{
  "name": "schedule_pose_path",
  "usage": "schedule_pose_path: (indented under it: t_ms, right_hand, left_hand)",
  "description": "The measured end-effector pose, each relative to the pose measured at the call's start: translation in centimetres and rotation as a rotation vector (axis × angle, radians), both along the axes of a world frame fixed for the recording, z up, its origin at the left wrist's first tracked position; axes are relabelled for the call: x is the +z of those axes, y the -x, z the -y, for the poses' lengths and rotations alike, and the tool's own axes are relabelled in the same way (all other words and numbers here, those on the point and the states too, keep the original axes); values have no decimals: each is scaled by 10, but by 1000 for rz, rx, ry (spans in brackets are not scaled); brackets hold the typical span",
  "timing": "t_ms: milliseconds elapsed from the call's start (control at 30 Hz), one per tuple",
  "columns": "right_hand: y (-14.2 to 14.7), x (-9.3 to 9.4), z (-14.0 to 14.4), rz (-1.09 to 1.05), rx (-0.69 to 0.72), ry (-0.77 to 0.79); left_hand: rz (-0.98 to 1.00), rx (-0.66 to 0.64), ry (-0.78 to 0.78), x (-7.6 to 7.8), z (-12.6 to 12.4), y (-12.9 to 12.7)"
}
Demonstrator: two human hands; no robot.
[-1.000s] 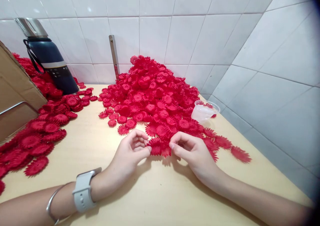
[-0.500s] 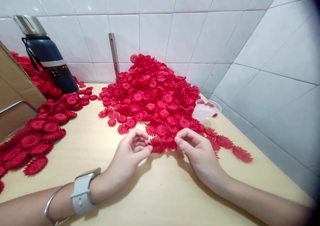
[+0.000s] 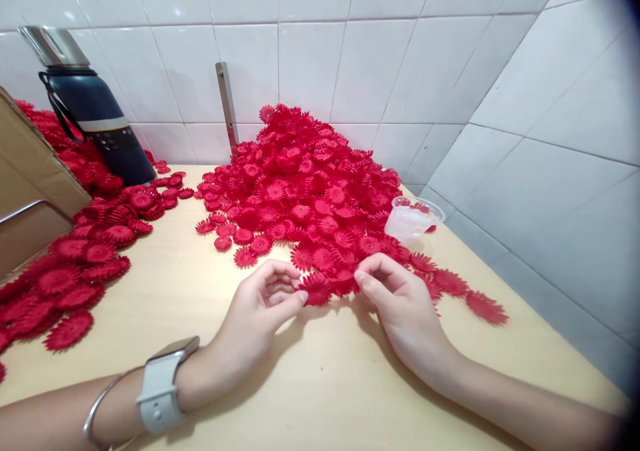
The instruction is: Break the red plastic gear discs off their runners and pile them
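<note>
My left hand (image 3: pixel 273 298), with a pale watch at the wrist, pinches the edge of a red fabric flower (image 3: pixel 317 290) with a notched rim. Opposite it, my right hand (image 3: pixel 395 298) has thumb and forefinger pressed together on another red flower piece (image 3: pixel 346 284), partly hidden by the fingertips. These two pieces lie side by side between my hands, close above the table; whether they are joined I cannot tell. Right behind my fingers rises a large heap of similar red flowers (image 3: pixel 300 184).
A clear plastic cup (image 3: pixel 407 221) lies tipped at the heap's right side. More red flowers (image 3: pixel 60 281) spread along the left, beside a cardboard box (image 3: pixel 35 191) and a dark blue bottle (image 3: pixel 100 111). A metal strip (image 3: pixel 227 104) leans on the tiled wall (image 3: pixel 310 58).
My right hand has shifted slightly to the right, and the flower in my left hand is turned more face-on. Both hands keep their pinch.
</note>
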State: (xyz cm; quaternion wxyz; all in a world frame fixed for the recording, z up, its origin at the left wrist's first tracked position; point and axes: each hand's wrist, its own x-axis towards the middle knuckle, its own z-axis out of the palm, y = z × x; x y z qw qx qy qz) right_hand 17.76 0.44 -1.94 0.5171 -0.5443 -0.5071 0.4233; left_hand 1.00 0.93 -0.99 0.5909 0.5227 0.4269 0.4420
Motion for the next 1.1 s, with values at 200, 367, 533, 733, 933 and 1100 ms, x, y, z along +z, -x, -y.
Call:
schedule_pose_path:
  t_ms: [200,367,533,733,933,1100]
  right_hand:
    - [-4,-5,-5,-44,-49,-3]
    - [-6,-7,-9,-68,-52,-9]
    - [0,-3,-4,3,-32,-105]
    - [0,0,4,241,348,-172]
    - [1,4,4,277,462,-114]
    - [3,6,3,237,450,-59]
  left_hand:
    - [-24,42,21,0,0,1]
    - [-65,140,61,1,-3,2]
    - [-49,110,65,2,-4,1]
    - [22,65,85,1,-3,0]
    - [50,2,100,0,-2,-1]
    - [31,-19,95,2,0,-2]
